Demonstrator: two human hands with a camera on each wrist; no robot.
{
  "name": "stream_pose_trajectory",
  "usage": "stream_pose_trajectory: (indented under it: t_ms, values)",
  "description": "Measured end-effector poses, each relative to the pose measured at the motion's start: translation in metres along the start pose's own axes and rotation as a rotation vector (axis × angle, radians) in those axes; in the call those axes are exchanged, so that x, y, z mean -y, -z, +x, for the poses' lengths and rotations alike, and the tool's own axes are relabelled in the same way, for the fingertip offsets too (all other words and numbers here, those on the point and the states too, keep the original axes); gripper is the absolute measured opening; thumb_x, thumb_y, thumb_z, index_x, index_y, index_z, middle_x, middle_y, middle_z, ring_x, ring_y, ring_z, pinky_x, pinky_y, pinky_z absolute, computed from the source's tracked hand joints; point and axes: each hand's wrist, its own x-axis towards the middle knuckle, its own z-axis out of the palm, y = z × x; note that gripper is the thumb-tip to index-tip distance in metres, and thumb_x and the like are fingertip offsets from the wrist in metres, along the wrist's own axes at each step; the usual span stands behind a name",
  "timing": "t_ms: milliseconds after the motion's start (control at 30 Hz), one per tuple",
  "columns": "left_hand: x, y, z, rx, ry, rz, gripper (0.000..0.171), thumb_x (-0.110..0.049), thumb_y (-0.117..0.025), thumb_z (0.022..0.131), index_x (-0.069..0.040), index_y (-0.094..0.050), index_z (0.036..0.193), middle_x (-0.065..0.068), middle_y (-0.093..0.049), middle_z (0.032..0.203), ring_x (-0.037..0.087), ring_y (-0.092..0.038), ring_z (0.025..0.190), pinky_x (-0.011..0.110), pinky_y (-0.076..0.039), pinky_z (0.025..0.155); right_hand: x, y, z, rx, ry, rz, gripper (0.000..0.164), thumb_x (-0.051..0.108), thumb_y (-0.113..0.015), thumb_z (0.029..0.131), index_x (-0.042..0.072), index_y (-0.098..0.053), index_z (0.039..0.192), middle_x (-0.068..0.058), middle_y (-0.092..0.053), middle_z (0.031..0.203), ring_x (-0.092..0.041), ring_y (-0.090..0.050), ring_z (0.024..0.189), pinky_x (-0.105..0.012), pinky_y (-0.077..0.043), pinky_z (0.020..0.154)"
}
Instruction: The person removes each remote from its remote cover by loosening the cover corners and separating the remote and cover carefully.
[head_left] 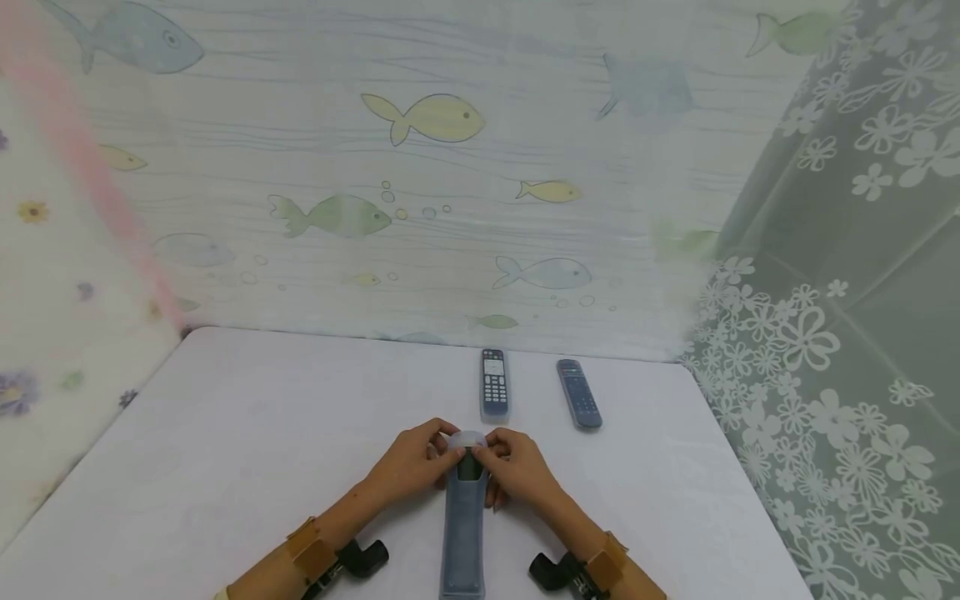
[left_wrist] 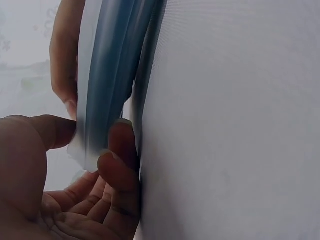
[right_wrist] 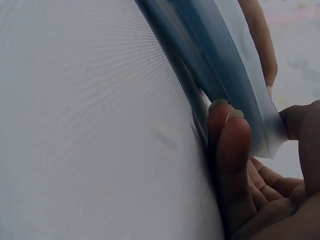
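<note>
A long remote control in a translucent bluish sleeve (head_left: 465, 533) points away from me at the table's front middle, a dark patch showing near its far end. At that far end, my left hand (head_left: 418, 454) pinches the sleeve's left edge between thumb and fingers. My right hand (head_left: 522, 467) pinches the right edge the same way, both thumbs on top by the dark patch. In the left wrist view the sleeve's whitish rim (left_wrist: 85, 155) sits between thumb and fingertips, tilted up from the table. The right wrist view has the sleeve (right_wrist: 225, 65) with fingertips under its edge.
Beyond my hands lies a remote control with pale buttons (head_left: 495, 387), also in a clear cover. Another covered, darker remote (head_left: 580, 396) lies to its right. The white table (head_left: 262, 417) ends at a fish-patterned curtain (head_left: 450, 250) behind.
</note>
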Motion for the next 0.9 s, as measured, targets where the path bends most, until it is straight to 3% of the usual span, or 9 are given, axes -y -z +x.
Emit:
stream_pose_trajectory:
  t_ms: [167,300,433,600,767,900]
  values:
    - [-0.004,0.001,-0.001,-0.004,-0.021,-0.038,0.040,-0.032,-0.070,0.105,-0.005,-0.063,0.134,0.003,-0.070,0.098,0.016,-0.070,0.071,0.031,-0.057,0.059,0.003,0.001,-0.002,-0.036,0.039,-0.041,0.028,0.024,-0.066,0.106,-0.003,-0.064,0.114,-0.008,-0.073,0.075,-0.019,-0.064,0.046,-0.035,-0.056,0.047]
    - [-0.013,0.003,-0.003,-0.012,-0.028,-0.070,0.040,-0.033,-0.072,0.104,-0.011,-0.063,0.135,0.004,-0.068,0.100,0.018,-0.072,0.073,0.034,-0.057,0.054,0.006,0.005,-0.005,-0.076,0.083,-0.093,0.027,0.025,-0.068,0.105,-0.001,-0.065,0.114,-0.005,-0.075,0.080,-0.018,-0.063,0.051,-0.031,-0.053,0.051]
    - [-0.026,0.007,-0.007,-0.025,-0.055,-0.100,0.038,-0.032,-0.074,0.102,-0.016,-0.063,0.135,0.002,-0.067,0.101,0.017,-0.073,0.073,0.034,-0.056,0.052,0.015,0.008,-0.010,-0.098,0.140,-0.089,0.023,0.022,-0.069,0.105,0.001,-0.066,0.115,-0.004,-0.073,0.081,-0.019,-0.064,0.051,-0.036,-0.055,0.049]
    - [-0.042,0.013,-0.012,-0.061,-0.129,-0.064,0.038,-0.030,-0.076,0.101,-0.021,-0.062,0.135,-0.002,-0.067,0.101,0.012,-0.072,0.072,0.031,-0.057,0.059,0.030,0.009,-0.019,-0.120,0.219,-0.079,0.019,0.018,-0.071,0.104,0.004,-0.067,0.116,-0.006,-0.069,0.079,-0.017,-0.065,0.050,-0.044,-0.058,0.049]
    - [-0.056,0.017,-0.019,-0.116,-0.215,-0.003,0.039,-0.028,-0.079,0.099,-0.024,-0.063,0.135,-0.005,-0.068,0.102,0.007,-0.070,0.075,0.029,-0.060,0.069,0.045,0.010,-0.027,-0.151,0.301,-0.117,0.020,0.016,-0.072,0.103,0.004,-0.066,0.118,-0.006,-0.070,0.082,-0.014,-0.067,0.054,-0.035,-0.059,0.050]
    - [-0.065,0.018,-0.023,-0.161,-0.273,0.039,0.039,-0.030,-0.078,0.099,-0.022,-0.064,0.135,-0.008,-0.068,0.101,0.005,-0.068,0.077,0.028,-0.059,0.069,0.053,0.011,-0.033,-0.186,0.356,-0.148,0.021,0.015,-0.073,0.102,0.007,-0.066,0.120,-0.003,-0.072,0.085,-0.012,-0.068,0.059,-0.032,-0.059,0.052]
